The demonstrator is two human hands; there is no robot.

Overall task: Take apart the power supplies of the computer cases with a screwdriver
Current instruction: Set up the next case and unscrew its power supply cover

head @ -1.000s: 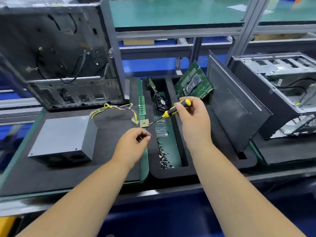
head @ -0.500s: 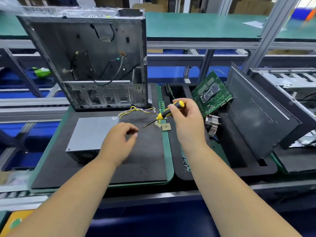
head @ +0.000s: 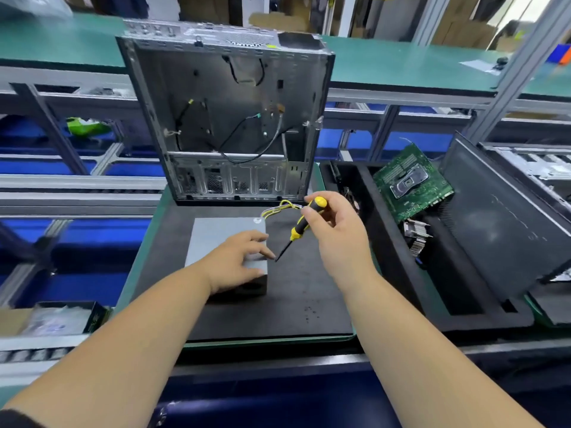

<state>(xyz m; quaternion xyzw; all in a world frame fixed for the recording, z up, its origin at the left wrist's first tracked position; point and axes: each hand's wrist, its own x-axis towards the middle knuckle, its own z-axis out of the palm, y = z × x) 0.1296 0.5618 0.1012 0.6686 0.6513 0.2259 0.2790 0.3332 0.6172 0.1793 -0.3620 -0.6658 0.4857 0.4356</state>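
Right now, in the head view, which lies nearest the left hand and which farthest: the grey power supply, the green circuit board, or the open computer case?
1. Grey power supply: directly under the left hand, which rests on it.
2. Open computer case: standing upright behind the supply.
3. Green circuit board: far right, leaning in the black tray.

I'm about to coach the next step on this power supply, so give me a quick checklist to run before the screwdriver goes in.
1. Power supply lies flat on the black foam mat: ok.
2. Left hand rests on top, steadying it: ok.
3. Right hand holds the screwdriver: ok.
4. Tip at the box's near right corner, seated in a screw: cannot tell.
5. Yellow wire bundle lies behind the box, away from the tip: ok.
6. Computer case stands upright behind: ok.
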